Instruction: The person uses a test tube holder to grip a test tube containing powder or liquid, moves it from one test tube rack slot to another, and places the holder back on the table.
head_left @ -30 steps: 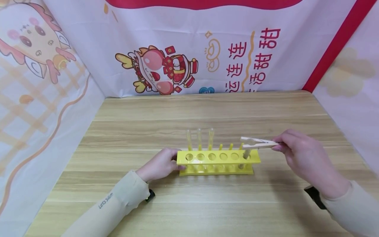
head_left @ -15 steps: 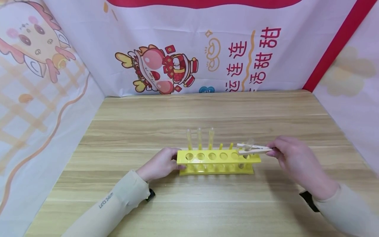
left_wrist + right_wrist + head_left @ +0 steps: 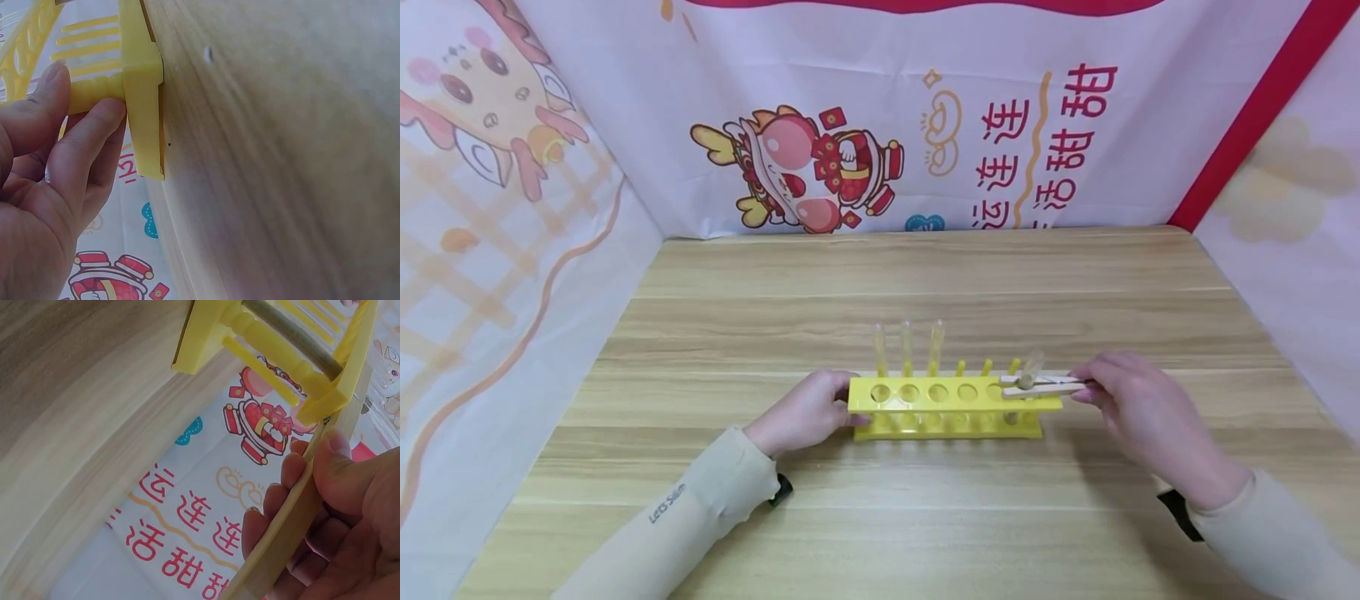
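A yellow test tube rack (image 3: 951,392) stands on the table. My left hand (image 3: 808,414) grips its left end; in the left wrist view, thumb and fingers pinch the yellow end post (image 3: 97,92). My right hand (image 3: 1150,417) holds a wooden test tube clamp (image 3: 1052,385), whose handle (image 3: 275,534) lies between thumb and fingers in the right wrist view. The clamp's jaws sit around a glass test tube (image 3: 1033,363) standing in the rack's right end hole, just above the top plate. Murky brownish-grey contents (image 3: 294,337) show in the tube's lower part.
Three clear test tubes (image 3: 907,346) sit upside down on pegs along the rack's back left. Bare yellow pegs (image 3: 987,367) stand to their right. The wooden table (image 3: 880,517) extends around the rack. Printed cloth (image 3: 820,50) hangs behind and at both sides.
My right hand has moved left and slightly down, bringing the clamp lower along the right-hand tube, near the rack's top plate. The clamp's jaws have drawn closer together. My left hand stays on the rack.
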`<state>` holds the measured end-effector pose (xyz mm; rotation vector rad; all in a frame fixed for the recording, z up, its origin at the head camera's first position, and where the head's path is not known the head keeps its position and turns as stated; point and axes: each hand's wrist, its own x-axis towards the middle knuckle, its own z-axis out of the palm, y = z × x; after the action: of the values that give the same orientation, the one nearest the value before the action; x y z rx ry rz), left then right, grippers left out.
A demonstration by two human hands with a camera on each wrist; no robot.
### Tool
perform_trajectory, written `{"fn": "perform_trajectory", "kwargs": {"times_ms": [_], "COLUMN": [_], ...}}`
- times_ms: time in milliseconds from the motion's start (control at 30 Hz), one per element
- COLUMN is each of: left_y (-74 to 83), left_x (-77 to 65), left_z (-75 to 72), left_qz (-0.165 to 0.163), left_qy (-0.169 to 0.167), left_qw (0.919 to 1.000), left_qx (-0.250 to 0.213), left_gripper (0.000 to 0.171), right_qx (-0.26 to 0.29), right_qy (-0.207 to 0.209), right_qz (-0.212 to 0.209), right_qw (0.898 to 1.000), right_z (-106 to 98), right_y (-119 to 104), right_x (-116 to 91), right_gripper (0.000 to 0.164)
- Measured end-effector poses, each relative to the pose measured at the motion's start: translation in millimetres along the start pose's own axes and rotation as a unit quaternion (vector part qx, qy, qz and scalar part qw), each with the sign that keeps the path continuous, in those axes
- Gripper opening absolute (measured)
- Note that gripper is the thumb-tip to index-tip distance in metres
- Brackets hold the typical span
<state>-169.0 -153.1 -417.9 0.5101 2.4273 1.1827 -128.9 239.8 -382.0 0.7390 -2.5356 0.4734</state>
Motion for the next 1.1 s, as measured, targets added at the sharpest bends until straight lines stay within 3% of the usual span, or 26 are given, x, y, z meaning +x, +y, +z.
{"fn": "perform_trajectory", "kwargs": {"times_ms": [567,867,1100], "left_y": [0.5,0.3,0.7], "left_x": [-0.6,-1.1,-1.8], "left_z": [-0.2,0.0,-0.2], "left_qz": [-0.004,0.001,0.007], "left_qy": [0.002,0.006,0.005], "left_qw": [1.0,1.0,0.9999], "left_qx": [-0.001,0.006,0.008], "left_gripper": [0.032,0.032,0.03], "right_qx": [-0.024,-0.038,-0.051], "right_qy": [-0.038,-0.027,-0.041], "right_qz": [-0.024,-0.05,-0.038], "right_qw": [0.999,0.998,0.997], "right_z": [-8,-11,-21], "right_y": [-2,-1,-6], "right_x": [3,8,14], "right_gripper": [0.032,0.027,0.026]}}
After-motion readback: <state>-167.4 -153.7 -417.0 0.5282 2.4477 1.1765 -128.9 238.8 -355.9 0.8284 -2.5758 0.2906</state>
